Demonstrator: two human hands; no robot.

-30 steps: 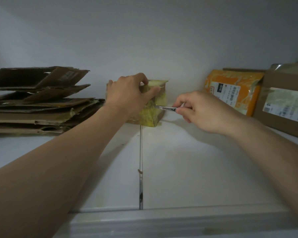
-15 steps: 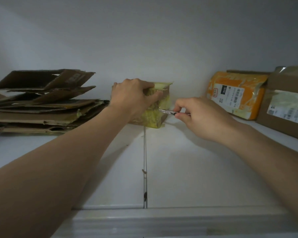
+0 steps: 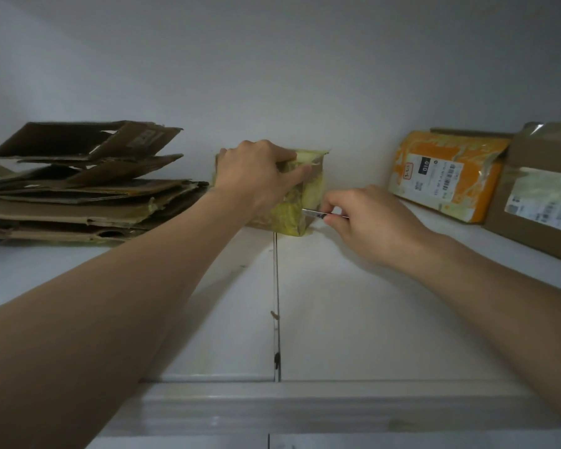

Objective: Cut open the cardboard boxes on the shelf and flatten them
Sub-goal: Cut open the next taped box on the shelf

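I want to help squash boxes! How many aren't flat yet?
3: the yellow box in the middle, held by the left hand; the orange box at right; the brown box far right. Another may hide behind the orange one.

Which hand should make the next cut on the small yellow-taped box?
Right. The right hand pinches the small metal blade at the yellow-taped cardboard box; the left hand grips its top, steadying it.

Yellow-taped brown box (image 3: 300, 202), orange parcel (image 3: 447, 176), white shelf (image 3: 370, 319).
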